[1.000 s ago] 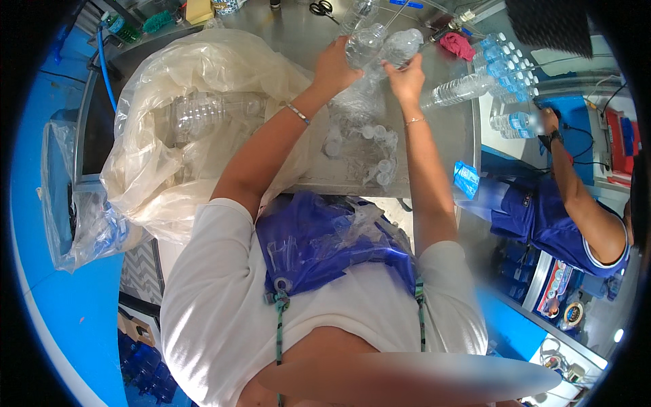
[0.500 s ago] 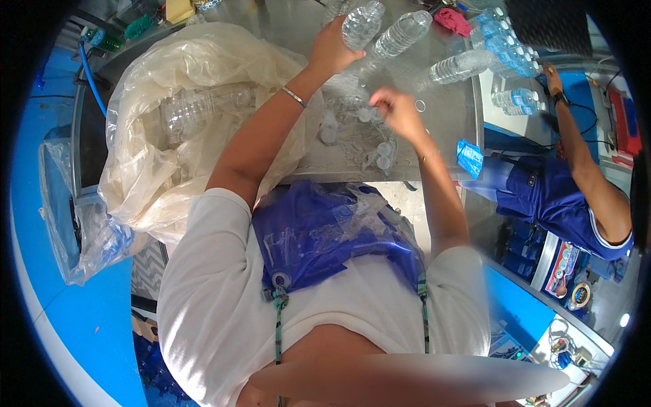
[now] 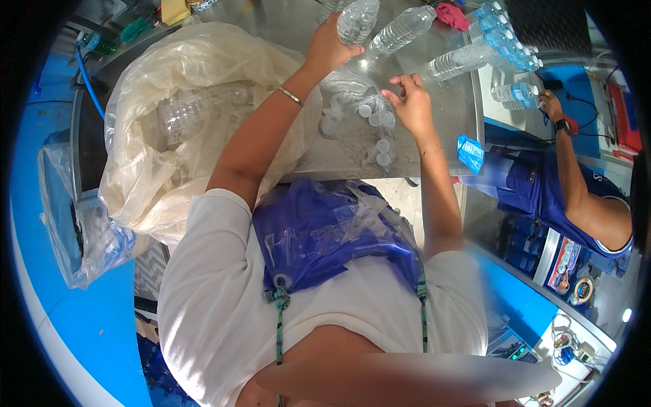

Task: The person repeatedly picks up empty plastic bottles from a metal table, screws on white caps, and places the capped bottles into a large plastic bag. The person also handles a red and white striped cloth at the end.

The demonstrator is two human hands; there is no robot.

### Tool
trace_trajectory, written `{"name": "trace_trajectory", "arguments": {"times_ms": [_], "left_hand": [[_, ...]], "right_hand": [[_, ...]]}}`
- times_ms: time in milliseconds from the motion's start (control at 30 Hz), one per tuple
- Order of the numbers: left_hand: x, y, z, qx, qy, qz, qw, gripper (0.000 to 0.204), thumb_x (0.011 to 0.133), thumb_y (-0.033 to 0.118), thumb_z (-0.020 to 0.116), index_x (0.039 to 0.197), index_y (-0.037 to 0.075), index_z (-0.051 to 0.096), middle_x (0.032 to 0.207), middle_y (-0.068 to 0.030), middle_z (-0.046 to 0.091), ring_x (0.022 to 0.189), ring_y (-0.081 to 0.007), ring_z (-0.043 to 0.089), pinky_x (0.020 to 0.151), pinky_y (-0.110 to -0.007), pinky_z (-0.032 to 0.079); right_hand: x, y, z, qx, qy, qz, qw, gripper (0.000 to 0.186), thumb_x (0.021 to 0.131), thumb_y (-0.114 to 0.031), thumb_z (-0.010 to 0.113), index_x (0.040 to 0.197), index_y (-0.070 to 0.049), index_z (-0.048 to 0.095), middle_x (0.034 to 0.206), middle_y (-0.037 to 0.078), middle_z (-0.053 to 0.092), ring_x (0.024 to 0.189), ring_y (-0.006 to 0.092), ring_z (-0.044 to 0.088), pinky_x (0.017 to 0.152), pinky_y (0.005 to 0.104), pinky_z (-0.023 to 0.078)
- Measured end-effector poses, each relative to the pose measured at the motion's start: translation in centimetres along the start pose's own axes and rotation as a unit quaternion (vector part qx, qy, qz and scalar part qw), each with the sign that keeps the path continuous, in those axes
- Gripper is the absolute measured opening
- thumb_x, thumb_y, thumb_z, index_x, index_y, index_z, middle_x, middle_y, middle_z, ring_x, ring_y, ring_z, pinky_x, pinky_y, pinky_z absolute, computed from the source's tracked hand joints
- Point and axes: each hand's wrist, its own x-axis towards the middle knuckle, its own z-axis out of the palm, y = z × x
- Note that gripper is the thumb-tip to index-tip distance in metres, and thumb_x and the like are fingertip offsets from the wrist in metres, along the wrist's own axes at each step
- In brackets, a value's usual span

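Note:
My left hand [image 3: 328,47] is closed around a clear plastic bottle [image 3: 357,23] at the far side of the metal table [image 3: 427,146]. Just right of it, another clear bottle [image 3: 404,31] stands on the table. My right hand [image 3: 412,107] is open, fingers loosely bent and thumb apart, right beside a thin clear plastic bag [image 3: 352,87]. Several small whitish caps [image 3: 365,110] lie in or on that bag; two more caps [image 3: 383,153] are near the front edge. No object shows between the right fingers.
At left, a large cloudy plastic sack [image 3: 135,156] contains clear bottles [image 3: 178,119]. Toward the right are another clear bottle [image 3: 461,62], a group of blue-labelled bottles [image 3: 505,42], a pink cloth [image 3: 451,16] and a blue wrapper [image 3: 469,154]. A co-worker's hand [image 3: 550,107] touches labelled bottles.
My right hand has moved slightly right and its fingers have spread. My left hand and its bottle have shifted a little left. The co-worker's hand has come down to the labelled bottles.

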Motion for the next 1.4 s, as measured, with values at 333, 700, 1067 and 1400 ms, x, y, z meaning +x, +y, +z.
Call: {"name": "trace_trajectory", "arguments": {"times_ms": [333, 700, 1067, 1400], "left_hand": [[0.3, 0.1, -0.3, -0.011, 0.013, 0.015, 1.000, 0.075, 0.058, 0.028, 0.086, 0.120, 0.000, 0.054, 0.110, -0.0183, 0.065, 0.104, -0.0344, 0.062, 0.089, -0.040, 0.048], [0.5, 0.1, -0.6, 0.014, 0.029, -0.014, 0.999, 0.078, 0.058, 0.031, 0.087, 0.120, 0.000, 0.052, 0.107, -0.0180, 0.067, 0.101, -0.0330, 0.064, 0.087, -0.040, 0.050], [-1.7, -2.3, -5.2, -0.051, 0.122, -0.086, 0.987, 0.089, 0.053, 0.026, 0.088, 0.126, -0.004, 0.046, 0.097, -0.0165, 0.066, 0.092, -0.0326, 0.065, 0.078, -0.039, 0.052], [-1.3, -0.8, -2.2, -0.003, 0.083, -0.026, 0.996, 0.081, 0.056, 0.023, 0.087, 0.124, -0.001, 0.049, 0.098, -0.0129, 0.068, 0.091, -0.0265, 0.067, 0.079, -0.036, 0.053]], "right_hand": [[-2.1, -1.9, 2.0, -0.063, -0.181, -0.086, 0.978, 0.032, 0.076, -0.012, 0.074, 0.107, -0.010, 0.063, 0.091, 0.015, 0.064, 0.072, 0.0281, 0.064, 0.067, 0.0371, 0.051], [7.4, -2.5, 0.0, 0.498, -0.032, 0.199, 0.843, 0.029, 0.092, -0.002, 0.042, 0.116, 0.000, 0.059, 0.085, 0.007, 0.061, 0.071, 0.0117, 0.061, 0.064, 0.0244, 0.052], [14.0, -4.7, 4.6, 0.587, -0.133, 0.270, 0.752, 0.025, 0.096, -0.002, 0.039, 0.117, 0.001, 0.053, 0.085, 0.009, 0.056, 0.060, 0.0104, 0.043, 0.050, 0.0232, 0.039], [14.0, -5.5, 0.7, 0.638, -0.141, 0.256, 0.712, 0.032, 0.093, -0.001, 0.040, 0.122, 0.004, 0.052, 0.096, 0.015, 0.060, 0.071, 0.0166, 0.058, 0.062, 0.0282, 0.052]]}}
